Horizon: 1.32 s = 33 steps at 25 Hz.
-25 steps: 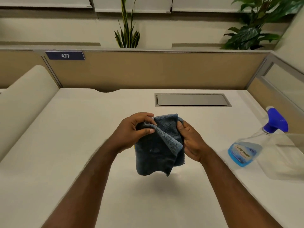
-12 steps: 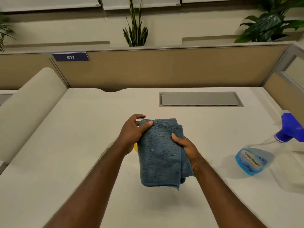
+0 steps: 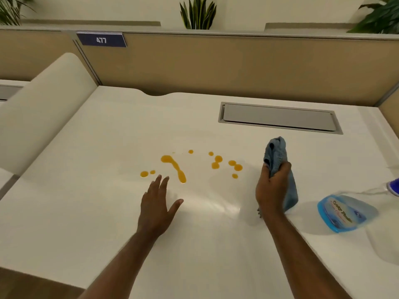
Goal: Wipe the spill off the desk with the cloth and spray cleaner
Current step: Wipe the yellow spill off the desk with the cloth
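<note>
An orange spill (image 3: 177, 169) of one long streak and several drops lies on the white desk (image 3: 86, 201). My right hand (image 3: 272, 190) grips a bunched blue cloth (image 3: 276, 154) just right of the drops, the cloth sticking up above my fist. My left hand (image 3: 158, 206) hovers flat and open just below the streak, fingers spread, holding nothing. The spray cleaner bottle (image 3: 345, 212), clear with a blue label and blue trigger head, lies at the desk's right edge, partly cut off.
A grey cable hatch (image 3: 280, 117) is set into the desk behind the spill. Tan partitions (image 3: 216, 65) wall the back and right; a rounded cream divider (image 3: 43, 104) borders the left. A label reads 477. Plants stand behind the partition.
My left hand let go of the cloth and dropped open toward the desk. My right hand carried the bunched cloth to the right, uncovering the orange spill.
</note>
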### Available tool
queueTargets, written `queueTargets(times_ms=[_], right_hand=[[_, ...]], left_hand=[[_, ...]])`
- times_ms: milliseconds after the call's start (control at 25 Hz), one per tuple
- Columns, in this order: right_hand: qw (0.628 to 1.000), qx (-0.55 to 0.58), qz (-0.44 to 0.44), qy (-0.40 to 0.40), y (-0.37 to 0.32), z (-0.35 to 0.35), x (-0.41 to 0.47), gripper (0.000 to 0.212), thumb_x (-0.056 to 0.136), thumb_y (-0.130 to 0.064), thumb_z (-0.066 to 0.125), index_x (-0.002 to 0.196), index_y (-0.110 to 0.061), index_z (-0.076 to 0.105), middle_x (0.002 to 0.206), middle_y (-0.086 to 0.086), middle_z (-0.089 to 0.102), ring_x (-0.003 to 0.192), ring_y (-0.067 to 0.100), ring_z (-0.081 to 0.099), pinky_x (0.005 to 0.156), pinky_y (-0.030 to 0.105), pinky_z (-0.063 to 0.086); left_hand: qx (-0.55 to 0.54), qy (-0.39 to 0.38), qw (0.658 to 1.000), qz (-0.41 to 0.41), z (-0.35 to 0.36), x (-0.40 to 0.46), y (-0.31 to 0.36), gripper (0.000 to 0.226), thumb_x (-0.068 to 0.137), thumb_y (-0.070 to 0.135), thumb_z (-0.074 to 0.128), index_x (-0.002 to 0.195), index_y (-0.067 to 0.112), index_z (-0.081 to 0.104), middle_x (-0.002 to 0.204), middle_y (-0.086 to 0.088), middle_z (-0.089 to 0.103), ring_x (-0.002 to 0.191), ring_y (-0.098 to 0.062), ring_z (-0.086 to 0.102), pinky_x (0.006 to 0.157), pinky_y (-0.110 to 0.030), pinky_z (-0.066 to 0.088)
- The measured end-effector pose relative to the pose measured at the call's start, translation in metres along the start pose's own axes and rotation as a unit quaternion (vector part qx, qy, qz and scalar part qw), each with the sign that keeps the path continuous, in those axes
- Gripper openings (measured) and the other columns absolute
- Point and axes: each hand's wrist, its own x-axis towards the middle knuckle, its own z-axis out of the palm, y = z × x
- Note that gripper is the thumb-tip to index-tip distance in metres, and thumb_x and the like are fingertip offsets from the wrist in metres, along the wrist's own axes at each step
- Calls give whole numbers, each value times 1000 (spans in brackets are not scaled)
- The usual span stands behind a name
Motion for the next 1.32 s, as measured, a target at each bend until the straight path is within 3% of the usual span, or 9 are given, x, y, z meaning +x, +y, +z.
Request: queueTargets(times_ms=[80, 160, 240, 360, 480, 600, 840, 1080, 1320], right_hand=[[998, -10, 9, -57, 22, 25, -1, 32, 96, -17, 52, 125, -4, 48, 110, 4, 57, 97, 13, 55, 85, 11, 43], [991, -38, 56, -118, 45, 52, -5, 35, 97, -19, 50, 128, -3, 46, 118, 11, 57, 105, 23, 56, 96, 31, 47], [979, -92, 89, -160, 56, 72, -10, 47, 98, -21, 48, 139, -1, 37, 141, 21, 44, 131, 37, 40, 110, 49, 33], [956, -161, 74, -235, 53, 82, -4, 61, 97, -33, 48, 145, -1, 27, 154, 25, 22, 144, 39, 13, 118, 49, 13], [855, -378, -102, -340, 63, 64, 14, 85, 81, -76, 39, 148, -27, 22, 160, 15, 9, 145, 39, 0, 114, 58, 4], [767, -471, -203, -384, 86, 33, 32, 96, 65, -94, 19, 147, -47, 1, 161, 2, -7, 145, 38, -12, 108, 69, -3], [781, -469, -204, -359, 102, 42, 24, 83, 77, -84, 23, 146, -48, -7, 161, 2, -10, 144, 43, -4, 108, 69, 10], [816, -468, -135, -310, 92, 80, 14, 77, 84, -76, 24, 148, -43, -5, 161, 7, -8, 142, 47, -2, 107, 71, 10], [815, -465, -118, -324, 66, 134, 8, 79, 85, -75, 24, 148, -39, -7, 160, 12, -13, 141, 50, -6, 107, 70, 5]], left_hand=[[18, -14, 1000, -11, 7, -10, -6, 86, 83, 70, 37, 151, 24, 13, 161, -1, 11, 148, -24, 10, 116, -47, 18], [41, -41, 998, -15, 15, -18, -10, 91, 79, 77, 24, 152, 27, 2, 162, 3, -1, 149, -22, 1, 117, -48, 12], [54, -71, 996, -30, 22, -23, -10, 93, 77, 80, 17, 151, 30, -8, 159, 7, -15, 147, -19, -10, 117, -49, 4], [72, -100, 990, -63, 29, -24, -11, 91, 78, 79, 17, 149, 31, -13, 154, 8, -26, 146, -18, -16, 117, -50, -2], [99, -108, 987, -69, 35, -24, -12, 89, 79, 77, 15, 150, 30, -10, 157, 5, -22, 146, -18, -18, 117, -51, -5], [97, -105, 987, -71, 38, -23, -12, 84, 83, 73, 20, 150, 31, -9, 158, 6, -20, 143, -15, -22, 116, -50, -8], [90, -113, 987, -68, 38, -23, -14, 85, 81, 76, 15, 150, 34, -10, 157, 8, -21, 143, -14, -24, 116, -49, -9], [83, -118, 987, -67, 38, -23, -17, 85, 78, 78, 7, 149, 37, -12, 157, 10, -22, 143, -14, -24, 116, -47, -10], [77, -104, 990, -60, 33, -24, -24, 93, 71, 83, -3, 150, 36, -8, 156, 13, -19, 145, -15, -19, 116, -47, -9]])
